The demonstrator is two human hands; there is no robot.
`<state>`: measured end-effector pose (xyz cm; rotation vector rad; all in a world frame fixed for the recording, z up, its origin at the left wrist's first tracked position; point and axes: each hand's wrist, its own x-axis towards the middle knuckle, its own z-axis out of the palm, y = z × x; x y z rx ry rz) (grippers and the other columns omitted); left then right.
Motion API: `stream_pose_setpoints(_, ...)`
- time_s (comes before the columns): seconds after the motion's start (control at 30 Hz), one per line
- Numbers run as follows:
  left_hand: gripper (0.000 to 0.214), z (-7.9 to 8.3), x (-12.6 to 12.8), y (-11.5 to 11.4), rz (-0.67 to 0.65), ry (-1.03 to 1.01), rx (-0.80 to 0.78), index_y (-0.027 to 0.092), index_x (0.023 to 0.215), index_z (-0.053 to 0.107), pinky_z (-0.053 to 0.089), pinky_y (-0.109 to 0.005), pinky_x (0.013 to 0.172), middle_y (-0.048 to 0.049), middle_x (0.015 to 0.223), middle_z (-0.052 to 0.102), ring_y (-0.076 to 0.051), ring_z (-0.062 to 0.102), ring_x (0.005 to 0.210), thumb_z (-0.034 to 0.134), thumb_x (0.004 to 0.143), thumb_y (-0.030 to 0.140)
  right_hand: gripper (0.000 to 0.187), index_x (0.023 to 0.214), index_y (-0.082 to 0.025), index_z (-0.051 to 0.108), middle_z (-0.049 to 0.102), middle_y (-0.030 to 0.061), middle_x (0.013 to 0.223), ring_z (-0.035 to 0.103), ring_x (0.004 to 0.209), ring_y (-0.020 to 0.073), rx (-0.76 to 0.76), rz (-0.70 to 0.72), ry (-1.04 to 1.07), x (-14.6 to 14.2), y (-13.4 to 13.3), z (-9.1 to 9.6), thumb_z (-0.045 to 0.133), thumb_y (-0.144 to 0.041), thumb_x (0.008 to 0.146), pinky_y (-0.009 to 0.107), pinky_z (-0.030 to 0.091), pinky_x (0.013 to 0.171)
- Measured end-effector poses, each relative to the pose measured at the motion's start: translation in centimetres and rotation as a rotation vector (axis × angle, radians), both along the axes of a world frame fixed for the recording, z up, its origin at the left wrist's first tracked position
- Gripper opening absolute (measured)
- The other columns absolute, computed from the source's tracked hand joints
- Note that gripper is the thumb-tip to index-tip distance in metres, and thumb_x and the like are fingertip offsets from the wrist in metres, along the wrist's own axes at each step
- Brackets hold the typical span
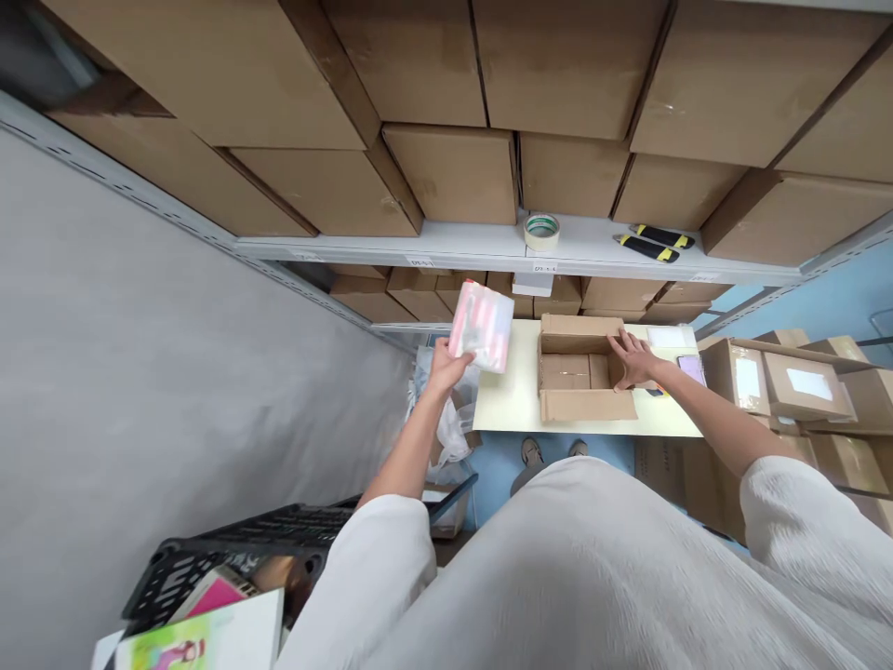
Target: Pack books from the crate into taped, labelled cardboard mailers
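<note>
My left hand (450, 366) grips the lower left edge of a flat pink-and-white striped packet (483, 326). It is held up beside the table's left end, and its print is too blurred to read. On the pale yellow table (508, 402) sits a cardboard box (587, 405) with its flaps spread, and only its bare bottom shows inside. Fingers spread, my right hand (632, 358) rests on the right wall of that box.
A roll of tape (542, 232) and two yellow-black utility knives (648, 246) lie on the shelf above. Cartons (799, 381) are stacked at the right. A black crate (230, 554) with books stands at lower left. White plastic bags (452, 433) hang by the table's left end.
</note>
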<state>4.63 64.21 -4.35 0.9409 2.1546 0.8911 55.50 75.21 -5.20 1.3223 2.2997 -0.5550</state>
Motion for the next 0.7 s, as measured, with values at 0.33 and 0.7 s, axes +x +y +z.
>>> stream_pose_setpoints(0.33,0.064,8.4,7.0,1.7,-0.352,-0.184,0.28,0.018,0.135,0.063,0.062,-0.036,0.092,-0.0082,0.124,0.076,-0.028,0.074,0.112,0.088,0.078,0.034,0.172,0.175,-0.023,-0.022,-0.029,0.0145,0.181,-0.01,0.167,0.0549,-0.017,0.006,0.036,0.0,0.3,-0.5,0.086,-0.077,0.052,0.072,0.006,0.133)
stream_pose_setpoints(0.7,0.032,7.2,16.9,9.4,-0.895,0.345,-0.062,0.023,0.107,0.074,0.048,-0.048,0.112,-0.0061,0.109,0.079,-0.035,0.072,0.115,0.079,0.076,0.019,0.171,0.173,-0.016,-0.026,-0.016,0.0234,0.183,-0.01,0.17,0.0439,0.054,0.005,0.276,1.7,-0.9,-1.0,0.083,-0.085,0.061,0.063,0.004,0.136)
